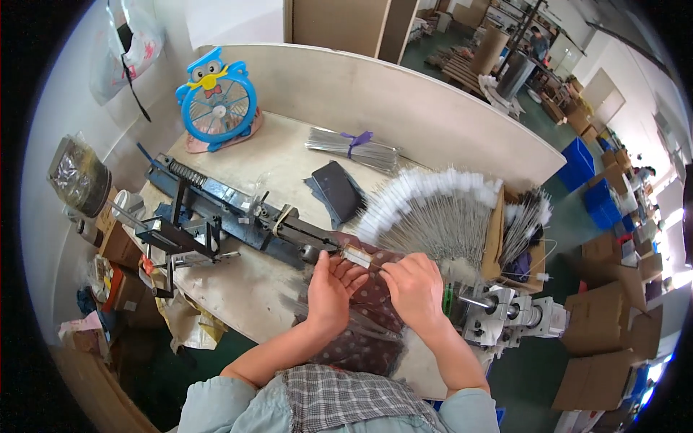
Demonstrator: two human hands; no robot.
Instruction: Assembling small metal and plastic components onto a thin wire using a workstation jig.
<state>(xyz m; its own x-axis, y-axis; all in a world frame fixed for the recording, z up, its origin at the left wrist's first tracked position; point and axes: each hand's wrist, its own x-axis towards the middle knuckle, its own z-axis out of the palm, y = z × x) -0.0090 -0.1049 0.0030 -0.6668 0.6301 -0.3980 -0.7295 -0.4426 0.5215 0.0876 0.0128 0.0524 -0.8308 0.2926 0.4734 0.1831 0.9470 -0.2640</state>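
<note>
My left hand (333,292) is beside the front end of a long dark metal bench device (249,216). Its palm is turned toward my right hand, with loosely bent, slightly spread fingers and nothing visibly gripped. My right hand (416,289) is closed in a pinch on what looks like a thin wire, mostly hidden by the fingers. Between the hands, at the device's tip, sits a small white piece (357,256) with a brownish edge. Beneath them lies a dark dotted cloth (372,303), which also spreads over my lap.
Beyond my right hand fans a large pile of thin wire stems (440,227) with white tufted ends. Further back lie a dark phone-like slab (336,191), a tied wire bundle (354,149) and a blue owl-shaped fan (216,105). Right is a metal machine (505,314); left, a black metal frame (184,242).
</note>
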